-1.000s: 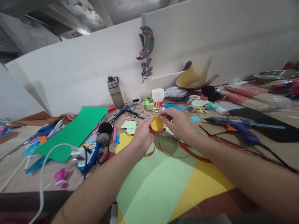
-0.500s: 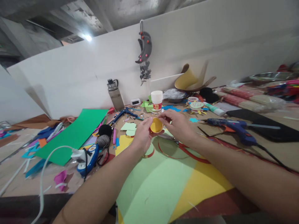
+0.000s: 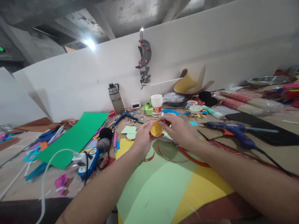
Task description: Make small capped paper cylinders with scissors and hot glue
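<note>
A small round cup-like piece, yellow inside [image 3: 156, 128], is held between my two hands above the light green paper sheet [image 3: 161, 183]. My left hand [image 3: 143, 138] is closed around its left side. At its right rim, the fingers of my right hand [image 3: 175, 127] are pinched together against the edge. Under my right hand lie scissors with red-orange handles [image 3: 195, 158], partly hidden by the wrist. A thin curved red-edged strip [image 3: 163, 154] rests on the green sheet, and a round green piece with a red edge [image 3: 149, 154] sits beside my left wrist.
A stack of white paper cups [image 3: 156, 102] stands beyond my hands. To the right lies a blue glue gun [image 3: 235, 130] with its cord. On the left are a green sheet [image 3: 77, 137], a power strip [image 3: 90, 165] and black yarn [image 3: 106, 133]. A bottle [image 3: 116, 99] stands behind.
The camera view has tilted up slightly, so everything sits a little lower. Both hands keep their hold on the yellow-lined piece, with only small finger shifts.
</note>
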`<state>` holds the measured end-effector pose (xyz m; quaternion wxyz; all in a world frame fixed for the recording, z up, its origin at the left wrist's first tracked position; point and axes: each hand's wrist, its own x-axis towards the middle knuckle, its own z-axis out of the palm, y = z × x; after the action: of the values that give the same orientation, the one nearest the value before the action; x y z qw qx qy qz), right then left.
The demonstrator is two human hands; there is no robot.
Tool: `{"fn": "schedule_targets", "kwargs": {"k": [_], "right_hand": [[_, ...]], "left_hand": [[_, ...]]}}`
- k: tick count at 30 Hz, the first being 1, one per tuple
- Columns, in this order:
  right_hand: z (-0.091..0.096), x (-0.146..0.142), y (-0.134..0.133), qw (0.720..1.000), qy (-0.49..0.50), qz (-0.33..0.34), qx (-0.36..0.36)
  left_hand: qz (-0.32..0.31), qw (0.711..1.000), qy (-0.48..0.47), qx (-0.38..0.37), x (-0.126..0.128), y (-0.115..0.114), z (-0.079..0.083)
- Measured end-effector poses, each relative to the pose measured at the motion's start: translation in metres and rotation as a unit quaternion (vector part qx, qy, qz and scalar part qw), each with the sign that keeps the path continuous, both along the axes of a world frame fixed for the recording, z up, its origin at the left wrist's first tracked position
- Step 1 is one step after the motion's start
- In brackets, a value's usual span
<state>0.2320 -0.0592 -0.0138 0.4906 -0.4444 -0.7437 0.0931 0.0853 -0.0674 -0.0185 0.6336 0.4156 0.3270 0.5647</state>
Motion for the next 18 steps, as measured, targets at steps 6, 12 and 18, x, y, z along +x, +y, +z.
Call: {"fn": "schedule_targets", "kwargs": {"k": [6,12,18], "right_hand": [[-0.0048,-0.0005,0.0033,1.000,0.013,0.011,0.010],[-0.0041,-0.0008,0.0025,1.000,0.007,0.009,0.013],[-0.0044,-0.0016,0.0025,1.000,-0.002,0.006,0.016]], "left_hand": [[-0.001,1.000,0.004,-0.003,0.0007,-0.0007,-0.0003],[0.000,1.000,0.002,0.001,0.0003,-0.0011,-0.0017],[0.005,1.000,-0.001,-0.004,0.0007,-0.0011,-0.0021]]}}
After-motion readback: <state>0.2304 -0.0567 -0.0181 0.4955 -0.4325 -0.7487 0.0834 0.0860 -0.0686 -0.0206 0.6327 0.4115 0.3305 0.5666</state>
